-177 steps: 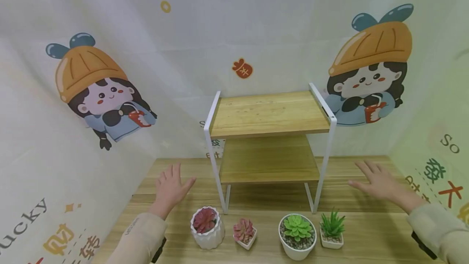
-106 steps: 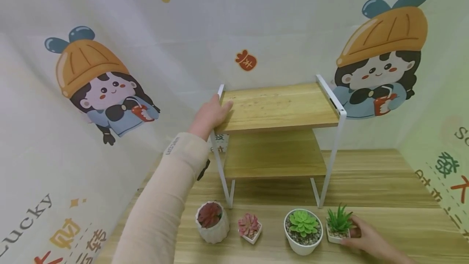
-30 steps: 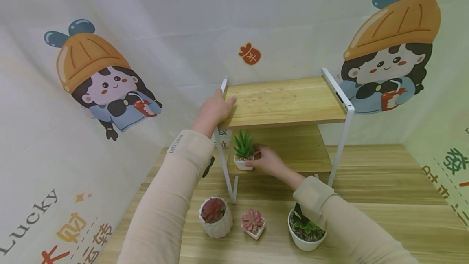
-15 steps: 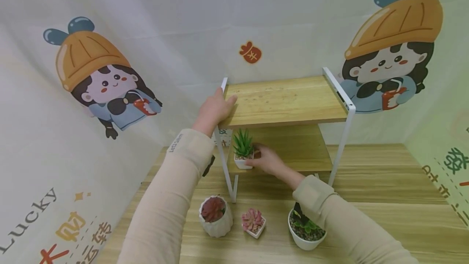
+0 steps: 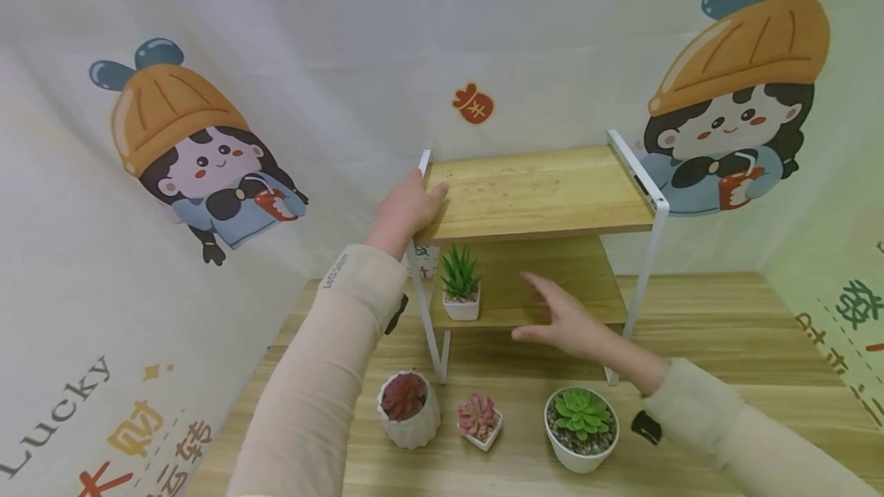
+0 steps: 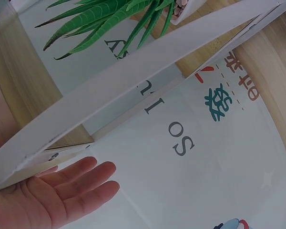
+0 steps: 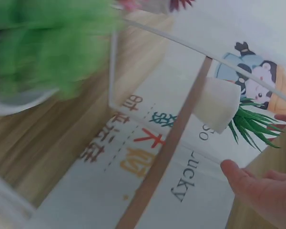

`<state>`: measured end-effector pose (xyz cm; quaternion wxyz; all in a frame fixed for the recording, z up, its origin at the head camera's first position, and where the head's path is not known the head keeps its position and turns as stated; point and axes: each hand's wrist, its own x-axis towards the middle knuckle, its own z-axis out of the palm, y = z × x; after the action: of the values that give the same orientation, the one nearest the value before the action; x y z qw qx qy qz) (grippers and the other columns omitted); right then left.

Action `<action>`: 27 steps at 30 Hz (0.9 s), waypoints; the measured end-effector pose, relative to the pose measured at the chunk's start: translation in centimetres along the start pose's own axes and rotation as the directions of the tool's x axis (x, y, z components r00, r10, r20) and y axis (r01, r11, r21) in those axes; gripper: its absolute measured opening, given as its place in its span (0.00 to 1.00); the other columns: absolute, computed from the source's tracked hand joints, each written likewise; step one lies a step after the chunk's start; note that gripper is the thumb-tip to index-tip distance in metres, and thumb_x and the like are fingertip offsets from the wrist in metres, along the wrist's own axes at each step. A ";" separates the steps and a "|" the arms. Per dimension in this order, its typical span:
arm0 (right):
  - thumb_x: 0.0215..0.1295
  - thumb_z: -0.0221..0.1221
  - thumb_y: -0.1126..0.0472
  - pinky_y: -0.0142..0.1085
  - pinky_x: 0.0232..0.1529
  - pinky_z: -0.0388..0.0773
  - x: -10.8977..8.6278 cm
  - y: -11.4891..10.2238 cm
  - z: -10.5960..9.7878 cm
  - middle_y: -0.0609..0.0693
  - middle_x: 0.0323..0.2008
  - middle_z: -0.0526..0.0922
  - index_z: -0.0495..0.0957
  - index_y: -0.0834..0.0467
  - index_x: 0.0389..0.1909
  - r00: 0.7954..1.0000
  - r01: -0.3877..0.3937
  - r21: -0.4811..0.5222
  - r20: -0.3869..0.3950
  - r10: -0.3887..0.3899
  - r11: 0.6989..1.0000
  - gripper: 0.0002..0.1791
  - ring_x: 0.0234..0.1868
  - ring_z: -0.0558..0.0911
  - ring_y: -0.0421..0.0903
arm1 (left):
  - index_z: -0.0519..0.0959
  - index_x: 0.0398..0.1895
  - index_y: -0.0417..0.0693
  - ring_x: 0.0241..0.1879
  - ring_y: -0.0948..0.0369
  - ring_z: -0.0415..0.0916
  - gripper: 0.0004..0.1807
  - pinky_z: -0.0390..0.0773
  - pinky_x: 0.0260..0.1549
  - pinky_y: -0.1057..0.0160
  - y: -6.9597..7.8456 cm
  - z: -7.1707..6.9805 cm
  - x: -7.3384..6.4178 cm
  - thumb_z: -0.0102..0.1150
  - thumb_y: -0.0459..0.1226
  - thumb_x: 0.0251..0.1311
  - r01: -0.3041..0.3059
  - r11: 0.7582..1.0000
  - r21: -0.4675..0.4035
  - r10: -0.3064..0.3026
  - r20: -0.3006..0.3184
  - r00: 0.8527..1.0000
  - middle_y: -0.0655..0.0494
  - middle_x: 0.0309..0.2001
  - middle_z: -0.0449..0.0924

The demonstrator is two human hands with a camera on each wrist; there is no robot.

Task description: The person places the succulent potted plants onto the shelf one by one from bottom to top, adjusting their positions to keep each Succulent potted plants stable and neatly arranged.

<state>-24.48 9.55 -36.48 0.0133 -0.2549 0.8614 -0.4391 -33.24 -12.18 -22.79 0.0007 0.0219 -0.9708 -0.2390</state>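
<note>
A small two-tier shelf rack with wooden boards and a white metal frame stands on the table. My left hand holds its upper left side, thumb over the top board; the left wrist view shows the fingers along the outside of the frame. A spiky green succulent in a square white pot sits at the left end of the lower board. To its right my right hand, fingers spread and holding nothing, is apart from the pot. In the right wrist view the thumb points toward this pot.
Along the table's front stand a dark red succulent in a ribbed white pot, a pink succulent in a small square pot and a green rosette succulent in a round white pot. A printed cloth hangs behind.
My right hand brought the spiky succulent from the table's right front to the lower board, let go and drew back rightward. My left hand went from the table up to the rack and stayed there.
</note>
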 end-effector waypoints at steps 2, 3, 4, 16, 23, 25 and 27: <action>0.54 0.65 0.53 0.56 0.57 0.65 -2.2 0.9 -0.4 0.70 0.63 0.58 0.50 0.71 0.66 0.999 0.031 -0.020 0.019 -0.030 0.999 0.47 0.59 0.65 0.67 | 0.43 0.72 0.44 0.66 0.44 0.54 0.38 0.57 0.63 0.49 -0.1 0.1 0.0 0.35 0.56 0.66 -0.001 1.000 -0.003 0.001 0.000 1.000 0.39 0.69 0.52; 0.53 0.65 0.52 0.57 0.57 0.65 -3.3 1.6 -0.4 0.70 0.63 0.59 0.51 0.71 0.66 0.999 0.046 -0.039 0.019 -0.046 0.998 0.47 0.59 0.65 0.67 | 0.43 0.72 0.44 0.66 0.44 0.54 0.38 0.57 0.63 0.49 -0.2 0.2 0.0 0.35 0.56 0.66 -0.002 1.000 -0.002 0.002 -0.001 1.000 0.39 0.69 0.52; 0.53 0.65 0.52 0.59 0.56 0.64 -4.3 2.2 -0.4 0.70 0.62 0.60 0.52 0.70 0.65 0.998 0.055 -0.051 0.021 -0.054 0.997 0.47 0.59 0.64 0.68 | 0.43 0.72 0.44 0.66 0.44 0.54 0.38 0.57 0.63 0.49 -0.2 0.2 0.1 0.35 0.56 0.67 -0.003 1.000 -0.001 0.003 -0.002 1.000 0.39 0.68 0.52; 0.39 0.72 0.57 0.69 0.49 0.60 -13.1 9.4 5.1 0.77 0.61 0.54 0.45 0.75 0.65 0.991 -0.095 0.057 -0.085 0.099 0.994 0.59 0.59 0.57 0.76 | 0.42 0.72 0.45 0.66 0.44 0.54 0.39 0.57 0.63 0.49 -0.2 0.3 0.0 0.34 0.56 0.66 -0.003 1.000 -0.003 0.003 -0.001 1.000 0.39 0.69 0.51; 0.42 0.72 0.62 0.64 0.56 0.58 -13.0 9.8 6.8 0.76 0.64 0.49 0.39 0.72 0.67 0.958 -0.270 0.214 -0.039 0.285 0.939 0.60 0.61 0.57 0.72 | 0.43 0.72 0.45 0.66 0.45 0.54 0.38 0.59 0.62 0.49 -0.1 0.1 -0.1 0.35 0.56 0.66 -0.010 1.000 -0.013 0.010 -0.006 1.000 0.40 0.69 0.52; 0.40 0.72 0.63 0.62 0.57 0.59 -12.8 9.7 6.9 0.76 0.63 0.52 0.41 0.72 0.67 0.951 -0.284 0.234 -0.051 0.304 0.930 0.60 0.61 0.59 0.70 | 0.43 0.72 0.45 0.66 0.45 0.54 0.38 0.59 0.62 0.50 -0.1 0.1 -0.1 0.36 0.56 0.66 -0.013 1.000 -0.017 0.013 -0.007 1.000 0.41 0.69 0.51; 0.37 0.73 0.64 0.60 0.57 0.60 -12.7 9.9 7.1 0.76 0.61 0.56 0.43 0.73 0.66 0.952 -0.267 0.235 -0.086 0.294 0.934 0.60 0.59 0.63 0.68 | 0.43 0.72 0.45 0.66 0.45 0.54 0.38 0.59 0.63 0.50 -0.1 0.1 -0.1 0.36 0.56 0.66 -0.012 1.000 -0.020 0.012 -0.005 1.000 0.41 0.69 0.51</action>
<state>-15.90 14.72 -50.91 0.0526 -0.0994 0.8341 -0.5401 -33.09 -12.26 -22.90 0.0046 0.0168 -0.9684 -0.2487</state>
